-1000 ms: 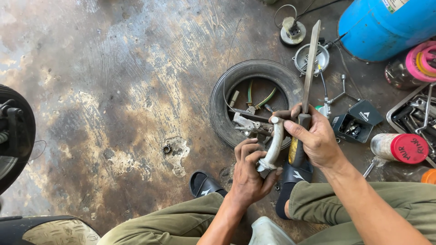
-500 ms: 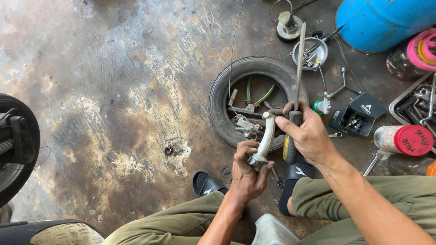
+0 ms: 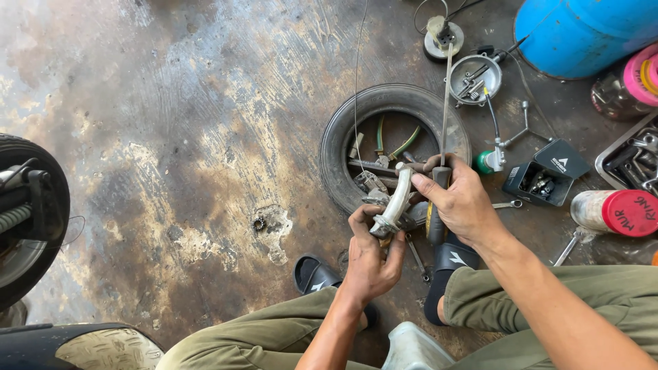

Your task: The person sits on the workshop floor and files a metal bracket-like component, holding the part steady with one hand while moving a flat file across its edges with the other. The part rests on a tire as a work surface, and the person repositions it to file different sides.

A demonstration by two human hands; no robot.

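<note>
Nearest, the left hand (image 3: 370, 257) has its fingers closed around a curved metal part (image 3: 396, 202), the right hand (image 3: 462, 205) grips a long screwdriver (image 3: 444, 116) against it, apparently prying, which calls for steady leverage, above the tyre (image 3: 394, 147) on the floor (image 3: 171, 137).

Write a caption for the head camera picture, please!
Left hand holds a curved metal part; right hand grips a long screwdriver.

A small tyre (image 3: 343, 130) lies flat on the stained concrete floor (image 3: 171, 137), tools inside it; beside it a blue drum (image 3: 582, 34), a red-capped can (image 3: 613, 212) and an open black box (image 3: 545, 179).
</note>
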